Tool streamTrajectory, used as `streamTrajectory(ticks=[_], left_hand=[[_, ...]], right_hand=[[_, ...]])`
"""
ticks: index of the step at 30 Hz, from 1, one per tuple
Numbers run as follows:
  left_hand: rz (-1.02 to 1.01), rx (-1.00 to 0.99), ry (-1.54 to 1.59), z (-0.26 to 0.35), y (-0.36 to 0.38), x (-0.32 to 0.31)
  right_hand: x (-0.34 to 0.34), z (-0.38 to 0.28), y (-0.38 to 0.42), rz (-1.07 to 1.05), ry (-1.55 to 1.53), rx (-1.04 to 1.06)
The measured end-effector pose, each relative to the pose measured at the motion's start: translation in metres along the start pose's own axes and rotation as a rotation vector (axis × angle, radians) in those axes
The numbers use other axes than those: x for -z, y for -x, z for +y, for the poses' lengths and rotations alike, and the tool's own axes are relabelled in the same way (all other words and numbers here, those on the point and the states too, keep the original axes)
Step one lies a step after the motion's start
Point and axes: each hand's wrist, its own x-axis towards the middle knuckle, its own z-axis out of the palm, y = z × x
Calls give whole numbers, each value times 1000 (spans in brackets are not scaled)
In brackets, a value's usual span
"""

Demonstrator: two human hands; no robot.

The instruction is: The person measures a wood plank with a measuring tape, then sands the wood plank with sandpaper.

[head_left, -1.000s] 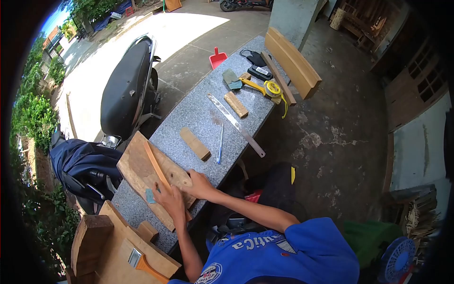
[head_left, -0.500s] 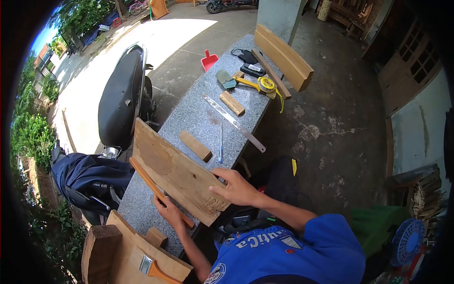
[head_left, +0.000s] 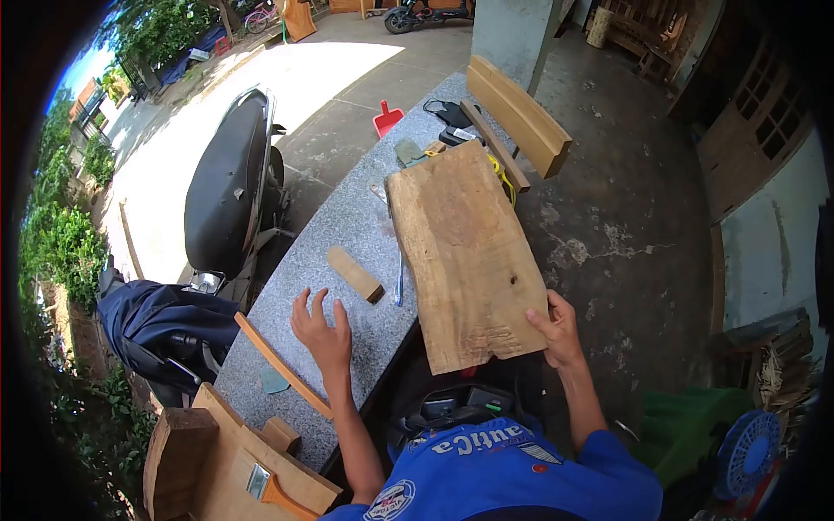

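My right hand grips the lower right corner of a wide wooden board, thumb on its face. The board is raised and covers part of the bench's far right side. Over the granite bench top, my left hand is held with fingers apart and nothing in it. A thin curved wooden strip lies to its left, beside a small green sheet. Just beyond my left hand is a small wood block, with a pen near the board's left edge.
A wooden piece with a brush is at the lower left. At the far end are a thick plank, a narrow bar and a black mask. A motorbike seat stands left; a blue fan is right.
The board has swung up and right in my right hand, its broad face now showing. My left hand has let go of the curved strip, which lies on the bench, and has moved upward, fingers spread.
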Motion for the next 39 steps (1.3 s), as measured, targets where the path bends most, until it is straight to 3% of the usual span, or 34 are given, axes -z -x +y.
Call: streamTrajectory(ticks=[4, 7, 11, 12, 20, 24, 31, 33, 36, 39], left_hand=[[-181, -157, -175, 51, -31, -62], [-373, -160, -231, 56, -34, -81], [-315, -106, -173, 34, -27, -85], [-194, -164, -178, 33, -23, -81], [8, 45, -317, -25, -11, -44], [22, 139, -385, -43, -9, -26], [-9, 98, -290, -52, -7, -10], [-20, 73, -277, -44, -7, -10], [199, -135, -104, -26, -9, -4], [154, -137, 321, 12, -20, -4]], right_hand=[[24, 5, 13, 126, -9, 39], [34, 10, 21, 190, -6, 67], [42, 13, 20, 200, 14, 78], [40, 12, 19, 188, 2, 63], [-2, 29, -16, -10, -135, -62], [-31, 66, -38, -132, -173, -146], [-48, 107, -48, -209, -244, -362], [-42, 106, -55, -258, -131, -379], [-38, 111, -62, -185, -229, -436], [-30, 129, -54, -111, -556, -463]])
